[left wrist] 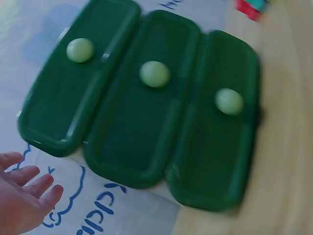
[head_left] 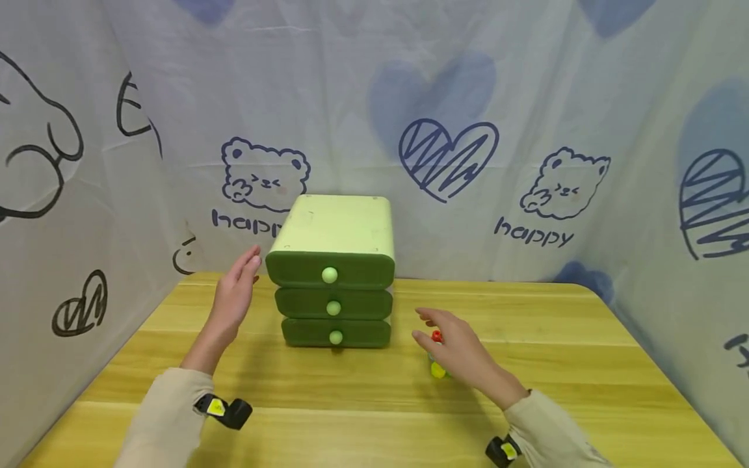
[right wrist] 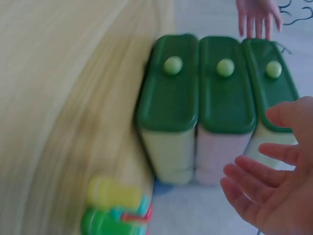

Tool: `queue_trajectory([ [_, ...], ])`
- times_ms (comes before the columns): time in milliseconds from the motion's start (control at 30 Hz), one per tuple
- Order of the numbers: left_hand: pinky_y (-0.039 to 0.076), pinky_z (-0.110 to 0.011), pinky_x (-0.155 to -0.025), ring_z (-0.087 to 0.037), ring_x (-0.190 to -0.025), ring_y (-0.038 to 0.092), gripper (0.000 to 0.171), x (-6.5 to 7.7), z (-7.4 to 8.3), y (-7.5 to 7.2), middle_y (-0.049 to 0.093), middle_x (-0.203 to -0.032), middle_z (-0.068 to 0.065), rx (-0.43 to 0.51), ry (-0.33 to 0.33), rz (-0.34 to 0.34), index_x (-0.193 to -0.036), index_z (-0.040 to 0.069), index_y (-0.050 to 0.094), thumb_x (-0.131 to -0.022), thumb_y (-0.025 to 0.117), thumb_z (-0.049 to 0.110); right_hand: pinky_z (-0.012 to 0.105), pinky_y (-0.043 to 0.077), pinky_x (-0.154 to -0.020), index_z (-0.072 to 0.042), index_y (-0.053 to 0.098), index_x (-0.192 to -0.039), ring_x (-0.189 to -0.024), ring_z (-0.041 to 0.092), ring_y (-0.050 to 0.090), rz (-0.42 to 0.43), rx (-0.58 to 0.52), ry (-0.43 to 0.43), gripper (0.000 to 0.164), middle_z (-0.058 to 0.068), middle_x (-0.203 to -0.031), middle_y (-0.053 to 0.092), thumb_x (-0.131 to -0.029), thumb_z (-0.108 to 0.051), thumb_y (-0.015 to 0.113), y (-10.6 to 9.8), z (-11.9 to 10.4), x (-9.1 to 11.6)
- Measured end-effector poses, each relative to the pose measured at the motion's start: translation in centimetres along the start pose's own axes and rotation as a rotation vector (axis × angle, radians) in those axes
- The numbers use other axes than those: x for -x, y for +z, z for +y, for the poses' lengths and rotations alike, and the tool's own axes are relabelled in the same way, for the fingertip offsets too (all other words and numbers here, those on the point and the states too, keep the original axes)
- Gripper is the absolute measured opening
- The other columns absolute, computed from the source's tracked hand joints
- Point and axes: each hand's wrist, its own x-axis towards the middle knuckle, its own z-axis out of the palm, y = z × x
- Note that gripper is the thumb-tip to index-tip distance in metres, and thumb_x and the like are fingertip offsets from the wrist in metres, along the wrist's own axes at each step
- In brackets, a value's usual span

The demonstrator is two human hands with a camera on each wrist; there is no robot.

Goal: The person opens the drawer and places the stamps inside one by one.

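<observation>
A small drawer cabinet (head_left: 345, 224) with a pale top and three dark green drawer fronts stands on the table; every drawer is shut, each with a round light green knob (left wrist: 155, 74). My left hand (head_left: 235, 292) hovers at its left side, fingers straight, holding nothing. To the right of the cabinet, my right hand (head_left: 459, 344) hangs above a small colourful toy (head_left: 438, 370), fingers spread and apart from it. That toy shows yellow, green, red and teal parts in the right wrist view; my hand partly hides it in the head view.
Under everything lies a wooden table (head_left: 328, 416). A pale cloth (head_left: 345, 97) printed with hearts, bears and lettering hangs behind and along both sides. Each wrist carries a black camera (head_left: 236, 413) on a strap.
</observation>
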Motion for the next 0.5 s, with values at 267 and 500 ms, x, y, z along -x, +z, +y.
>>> queue_trajectory([
  [267, 0.027, -0.043, -0.113, -0.032, -0.140, 0.026, 0.060, -3.0, 0.6, 0.0, 0.023, -0.157, -0.015, 0.227, -0.071, -0.068, -0.152, 0.003, 0.024, -0.105, 0.036, 0.037, 0.037, 0.054, -0.078, -0.002, 0.056, -0.132, -0.099, 0.025, 0.062, -0.057, -0.182, -0.009, 0.039, 0.010, -0.116, 0.064, -0.098, -0.021, 0.059, 1.5, -3.4, -2.6],
  [500, 0.024, -0.044, -0.114, -0.031, -0.139, 0.026, 0.068, -4.2, 1.1, -0.1, 0.022, -0.157, -0.015, 0.261, -0.107, -0.118, -0.152, 0.003, 0.024, -0.101, 0.045, 0.042, 0.030, 0.054, -0.073, -0.003, 0.056, -0.132, -0.093, 0.020, 0.064, -0.117, -0.279, 0.005, 0.038, 0.007, -0.110, 0.067, -0.100, -0.024, 0.055, 2.5, -6.0, -4.9],
])
